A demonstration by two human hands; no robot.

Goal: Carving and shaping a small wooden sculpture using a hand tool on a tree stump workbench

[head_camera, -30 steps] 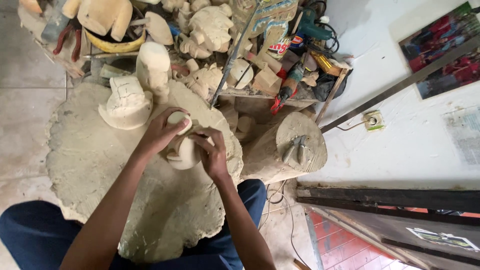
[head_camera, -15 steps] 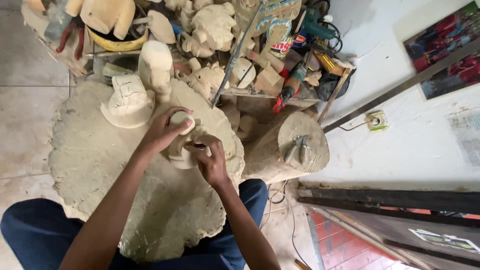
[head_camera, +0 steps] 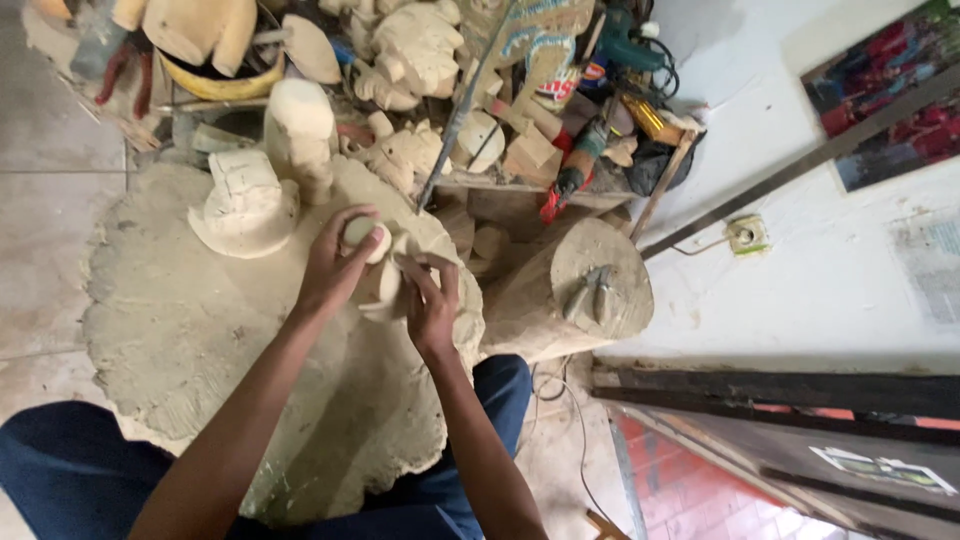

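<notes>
Over the middle of the round wooden slab [head_camera: 190, 330] that serves as your bench, both your hands close on one small pale wood carving [head_camera: 378, 285]; your left hand [head_camera: 335, 265] curls over its rounded top, fingers wrapped tight; your right hand [head_camera: 430, 300] grips its right side, fingers bent and thumb pressed in; whether that hand also holds a tool, you cannot tell from this view. Just left and farther on the slab sits a blocky, rough-cut carving [head_camera: 243, 203] on a flared base; beside it, farther still, stands a tall pale carved block [head_camera: 300, 135], upright. To the right, touching the slab's edge, lies a thick log stump [head_camera: 590, 285] tilted on its side; a small dark object rests on its flat face. Along the far side, unfinished carvings, offcuts and power tools crowd together. Your blue trousers [head_camera: 60, 465] show near, under the slab.
</notes>
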